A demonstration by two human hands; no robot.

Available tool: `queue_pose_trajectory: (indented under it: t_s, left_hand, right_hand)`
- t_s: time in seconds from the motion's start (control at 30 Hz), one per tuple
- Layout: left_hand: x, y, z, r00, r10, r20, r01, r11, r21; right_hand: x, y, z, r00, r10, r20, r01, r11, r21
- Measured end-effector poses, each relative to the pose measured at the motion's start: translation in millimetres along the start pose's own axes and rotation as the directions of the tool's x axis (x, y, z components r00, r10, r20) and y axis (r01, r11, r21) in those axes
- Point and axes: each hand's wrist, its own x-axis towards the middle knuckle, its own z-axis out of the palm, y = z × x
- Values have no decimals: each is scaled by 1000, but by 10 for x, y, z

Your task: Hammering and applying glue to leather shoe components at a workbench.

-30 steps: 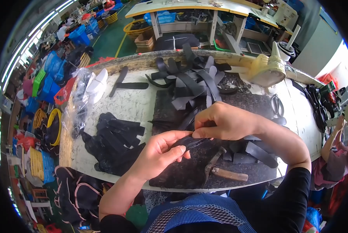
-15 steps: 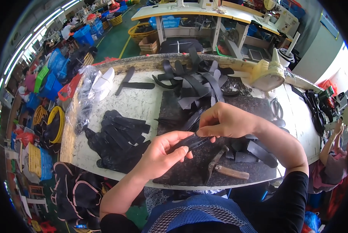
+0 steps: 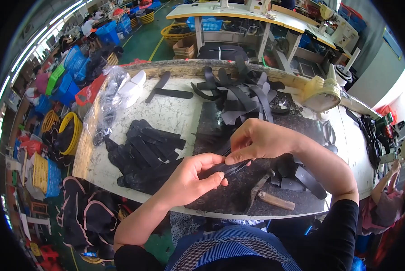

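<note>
Between my two hands is a black, leather-like strip (image 3: 232, 170), partly covered by the fingers. My left hand (image 3: 189, 180) pinches its left end between thumb and fingers. From above, my right hand (image 3: 263, 142) closes on it with thumb and bent fingers, right beside the left fingertips. Below them lies a dark work board (image 3: 220, 198), with a wooden-handled hammer (image 3: 275, 201) at its near side. To the left is a heap of black strips (image 3: 148, 142). Another pile of black and grey strips (image 3: 243, 99) lies beyond the hands.
A yellowish pot with a cone top (image 3: 322, 92) stands at the back right. More dark pieces (image 3: 304, 180) lie right of the hammer. Clear plastic wrap (image 3: 107, 108) and white pieces (image 3: 132, 88) sit at the table's left. A co-worker's arm (image 3: 388, 180) shows at far right.
The view has shifted, so the table appears farther right. My right thumb and fingers have come down closer to the left fingertips on the strip. Both hands still hold it.
</note>
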Motion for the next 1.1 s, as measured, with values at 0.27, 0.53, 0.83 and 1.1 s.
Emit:
queue_pose_trajectory:
  t_s: [0.27,0.53,0.83,1.1]
  left_hand:
    - [-98,-79,-243,997,15,-73,-18,999,-46]
    - [366,-250,-1370,909,131,-395,-106,991,84]
    - [744,-810,-2717,642,618,-453,200,435,878]
    - [11,-977,-2116,840,542,-15,-138,240,961]
  right_hand:
    - [62,3,-81,999,-36,0,35,975,219]
    - [-207,413,-178,840,50,-540,150,936,320]
    - [-16,299,132,918,157,-365,-51,958,283]
    - [1568,318,440,966,-42,-254,30,998,-51]
